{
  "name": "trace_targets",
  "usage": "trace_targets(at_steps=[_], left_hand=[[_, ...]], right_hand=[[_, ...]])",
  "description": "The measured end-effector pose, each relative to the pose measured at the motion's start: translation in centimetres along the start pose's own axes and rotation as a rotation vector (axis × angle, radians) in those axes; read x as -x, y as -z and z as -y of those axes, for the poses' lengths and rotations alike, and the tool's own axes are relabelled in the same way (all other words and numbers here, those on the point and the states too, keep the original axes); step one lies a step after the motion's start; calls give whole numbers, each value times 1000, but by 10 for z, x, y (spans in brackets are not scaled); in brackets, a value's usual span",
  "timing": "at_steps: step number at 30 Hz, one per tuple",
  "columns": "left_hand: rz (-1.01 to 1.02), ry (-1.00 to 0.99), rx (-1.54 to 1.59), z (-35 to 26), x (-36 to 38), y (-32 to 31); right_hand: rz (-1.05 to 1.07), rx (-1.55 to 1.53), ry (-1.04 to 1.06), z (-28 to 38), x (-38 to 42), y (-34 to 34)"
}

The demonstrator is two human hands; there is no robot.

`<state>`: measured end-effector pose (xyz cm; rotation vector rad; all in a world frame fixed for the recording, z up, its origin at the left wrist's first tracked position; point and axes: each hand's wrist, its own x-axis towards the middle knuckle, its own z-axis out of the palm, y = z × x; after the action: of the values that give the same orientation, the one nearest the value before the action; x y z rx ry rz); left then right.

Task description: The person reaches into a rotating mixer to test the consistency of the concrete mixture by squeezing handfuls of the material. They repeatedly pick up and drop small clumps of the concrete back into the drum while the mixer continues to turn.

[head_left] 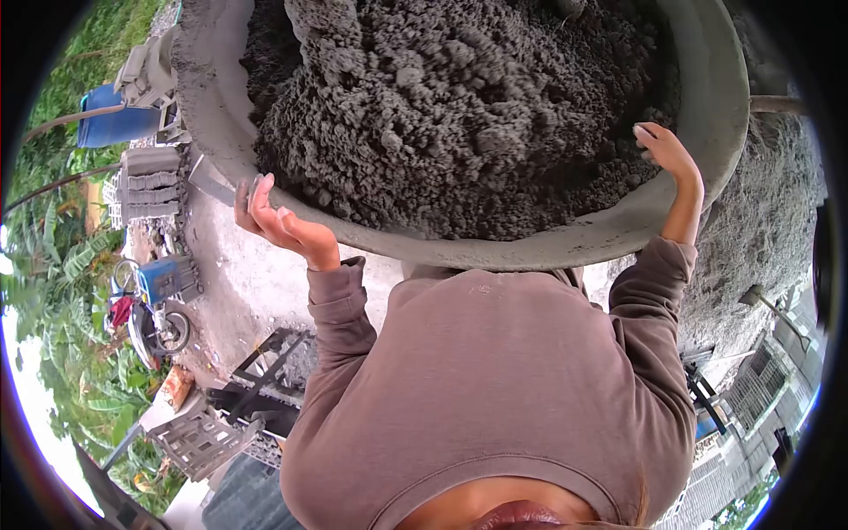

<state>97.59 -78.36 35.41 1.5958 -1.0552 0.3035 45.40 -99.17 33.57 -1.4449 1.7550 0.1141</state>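
A large round grey basin (724, 115) holds a heap of dark, crumbly, damp-looking mixture (459, 124). My left hand (287, 225) is at the basin's near left rim, its fingers apart and raised, with grey residue on the fingertips. Just beyond those fingertips a flat grey strip (212, 184) shows; whether the hand touches it is unclear. Over the right inner side of the basin, my right hand (669, 157) has its fingers loosely bent and a little apart, close to the mixture. Nothing is visible in its grasp. A thick, mixture-coated shape stands at the basin's upper left.
Stacked grey blocks (150, 181), a blue barrel (115, 119) and a motorcycle (159, 327) are on the left. Plastic crates (199, 442) lie at lower left. A grey heap (751, 230) rises on the right, with a long-handled tool (777, 309) nearby.
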Motion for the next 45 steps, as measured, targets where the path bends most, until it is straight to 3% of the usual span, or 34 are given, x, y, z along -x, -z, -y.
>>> trace_targets(at_steps=[7, 10, 12, 13, 15, 17, 20, 25, 27, 32, 36, 38, 43, 45], left_hand=[[52, 0, -15, -2, 4, 0], [46, 31, -1, -2, 4, -1], [49, 27, 8, -1, 5, -1], [49, 29, 4, 0, 5, 0], [95, 18, -47, 2, 5, 1], [107, 21, -43, -1, 5, 0], [126, 26, -40, 1, 5, -1], [171, 26, -56, -3, 7, -5], [119, 66, 26, -5, 8, -11], [145, 93, 42, 1, 11, -11], [162, 129, 45, 4, 15, -14], [158, 118, 44, 0, 16, -17], [259, 151, 51, -5, 10, -17], [673, 199, 120, -30, -12, -26]], right_hand=[[-11, -35, -10, -3, 1, 0], [29, 89, -18, -1, -3, 1], [-170, 185, -3, -19, -12, -1], [-165, 186, -2, -33, -20, -1], [-439, 153, 110, -64, -42, 4], [-444, 166, 81, -74, -49, 17], [-555, -77, 57, -72, -45, 25], [-673, -52, 31, -62, -34, 34], [-788, 92, 1, -64, -32, 36], [-557, 206, -22, -63, -35, 35], [-370, 144, 92, -58, -31, 16], [112, -102, -193, -20, -8, 9], [37, -105, -66, -21, -11, 3], [-4, -98, -41, -21, -14, 6]])
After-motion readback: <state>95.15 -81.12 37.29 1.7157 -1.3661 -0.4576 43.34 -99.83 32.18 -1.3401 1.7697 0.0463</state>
